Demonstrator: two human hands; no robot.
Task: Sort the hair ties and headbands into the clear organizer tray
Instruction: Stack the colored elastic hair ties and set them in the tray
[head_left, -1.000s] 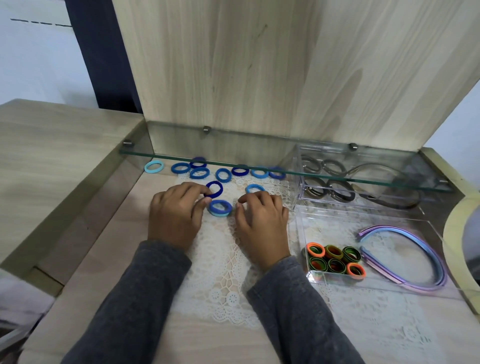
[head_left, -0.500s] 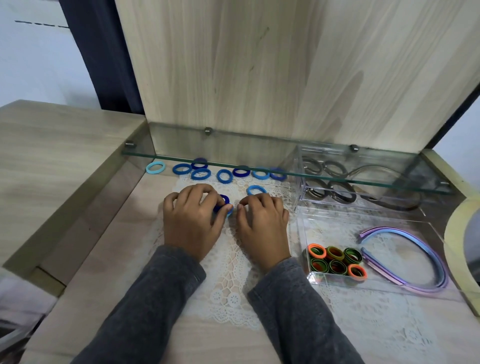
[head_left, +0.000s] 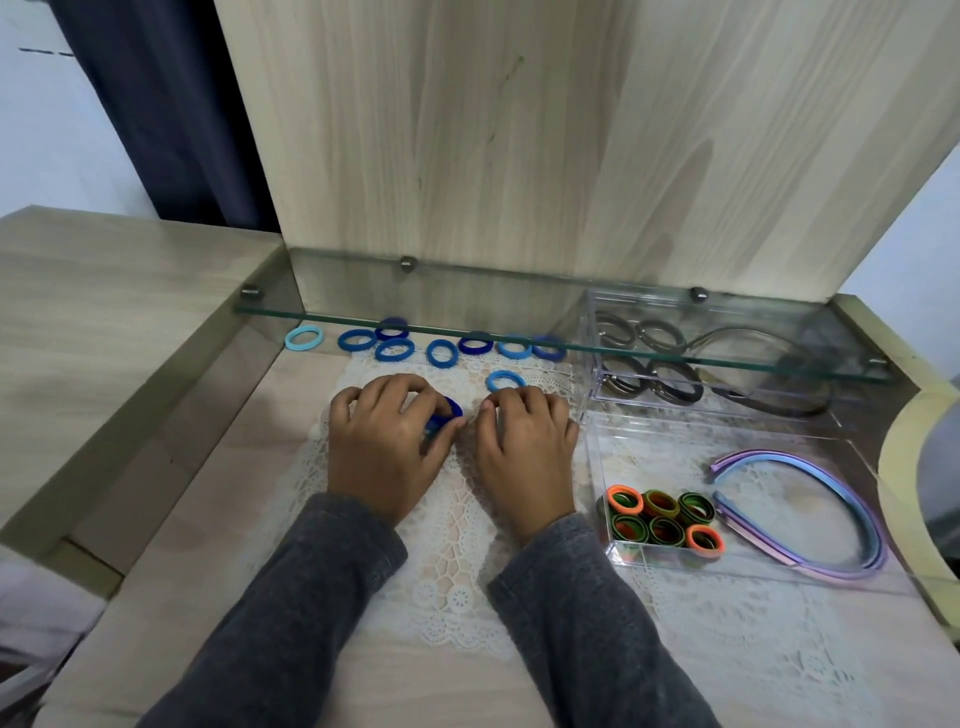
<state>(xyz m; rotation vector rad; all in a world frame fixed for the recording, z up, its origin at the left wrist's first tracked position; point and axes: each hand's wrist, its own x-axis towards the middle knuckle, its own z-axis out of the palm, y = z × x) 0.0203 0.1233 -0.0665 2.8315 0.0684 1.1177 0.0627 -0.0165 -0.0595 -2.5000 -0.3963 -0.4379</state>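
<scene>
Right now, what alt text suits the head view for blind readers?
A person's left hand grips blue hair ties over a lace mat, right hand beside it. Loose blue ties lie behind; the clear tray holds orange and green ties and headbands.

Dark grey knit sleeves (head_left: 322, 597)

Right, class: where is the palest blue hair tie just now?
In the head view, the palest blue hair tie lies far left, ending the row below the glass shelf, beside a darker blue tie.
</scene>
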